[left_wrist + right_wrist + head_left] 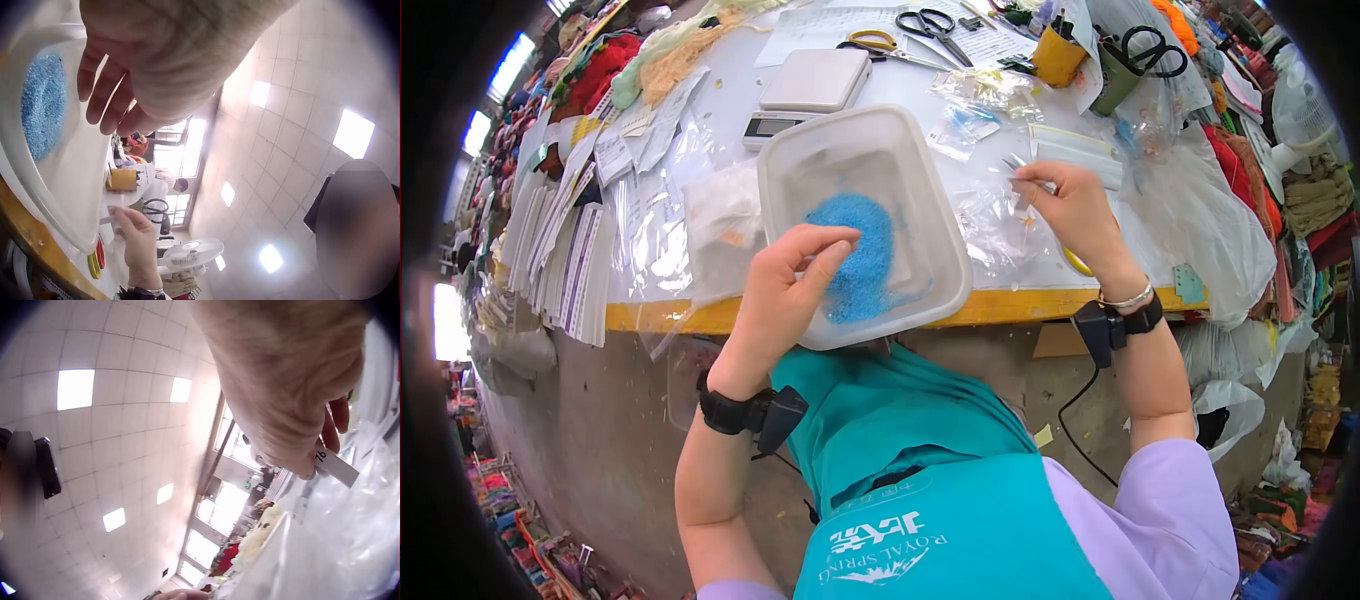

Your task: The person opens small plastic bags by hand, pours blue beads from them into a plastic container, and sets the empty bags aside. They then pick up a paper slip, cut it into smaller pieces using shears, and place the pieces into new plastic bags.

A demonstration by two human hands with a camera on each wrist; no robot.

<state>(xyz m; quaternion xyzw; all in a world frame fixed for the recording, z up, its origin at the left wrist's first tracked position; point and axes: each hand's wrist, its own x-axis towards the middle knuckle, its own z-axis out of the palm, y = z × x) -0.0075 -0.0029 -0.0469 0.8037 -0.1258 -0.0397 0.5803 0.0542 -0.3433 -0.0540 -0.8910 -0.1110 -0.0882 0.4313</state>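
Observation:
A white plastic tub (pixel 948 235) at the table's front edge holds a heap of fine blue grains (pixel 858 285). Over the heap's left side hangs my left hand (pixel 780 280), thumb and forefinger close together; in the left wrist view its fingers (pixel 111 94) are loosely bent beside the blue grains (pixel 44 106). Nothing shows between them. To the right of the tub, my right hand (pixel 1075 210) pinches a small pale strip (pixel 1014 163) above clear plastic bags. The right wrist view shows the strip (pixel 337 467) marked "76" between the fingers of the right hand (pixel 287 381).
Behind the tub stands a scale (pixel 815 80), with scissors (pixel 935 35) farther back. A yellow cup (pixel 1058 55) and a green holder (pixel 1116 85) stand back right. Clear plastic (pixel 1200 220) covers the right side; paper strips (pixel 580 270) hang over the left edge.

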